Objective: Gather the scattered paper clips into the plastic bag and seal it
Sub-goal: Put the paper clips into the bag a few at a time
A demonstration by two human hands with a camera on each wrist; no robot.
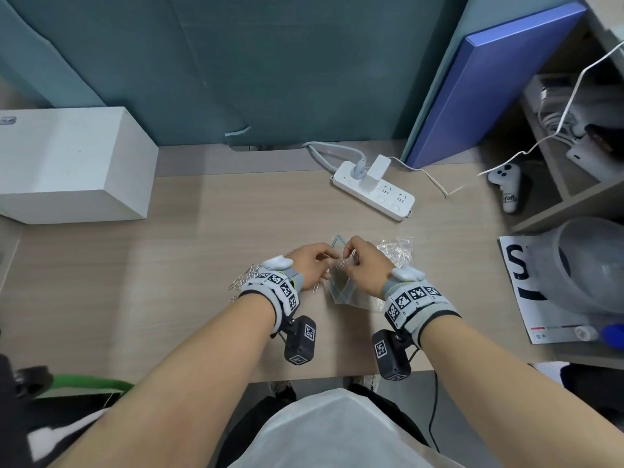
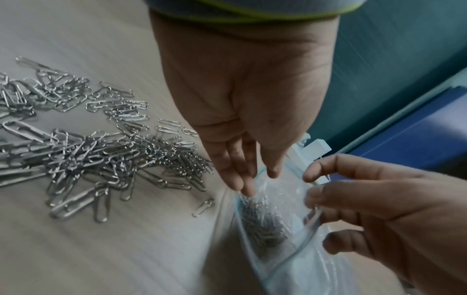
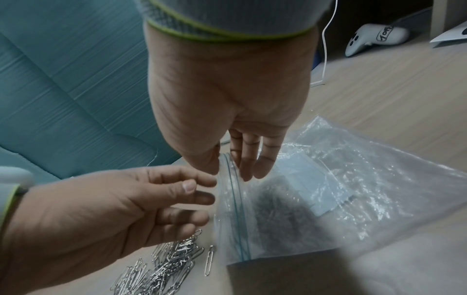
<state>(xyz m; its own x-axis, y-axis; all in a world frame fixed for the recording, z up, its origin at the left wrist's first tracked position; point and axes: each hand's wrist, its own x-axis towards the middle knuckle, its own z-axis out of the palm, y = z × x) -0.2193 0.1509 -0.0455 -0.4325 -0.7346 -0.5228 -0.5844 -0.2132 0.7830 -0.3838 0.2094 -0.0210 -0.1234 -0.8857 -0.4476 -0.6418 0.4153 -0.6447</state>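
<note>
A clear zip plastic bag [image 1: 341, 292] [image 2: 290, 259] [image 3: 278, 219] lies mid-table with its mouth held up. My right hand [image 1: 349, 256] [image 3: 230, 169] [image 2: 310, 189] pinches the rim of that mouth between thumb and fingers. My left hand [image 1: 332, 261] [image 2: 257, 179] [image 3: 204, 199] reaches to the opening with fingers straight, fingertips at the near rim, holding nothing I can see. A dark clump of paper clips [image 2: 262, 225] [image 3: 272, 209] sits inside the bag. A pile of silver paper clips [image 1: 241, 282] [image 2: 101, 155] [image 3: 164, 269] lies on the table left of my left wrist.
A second crinkled plastic bag [image 1: 396, 246] [image 3: 379, 179] lies just right of the held one. A white power strip [image 1: 371, 190] with cables sits behind the hands, a white box [image 1: 67, 163] at far left. A leaflet and clear container [image 1: 591, 265] occupy the right edge.
</note>
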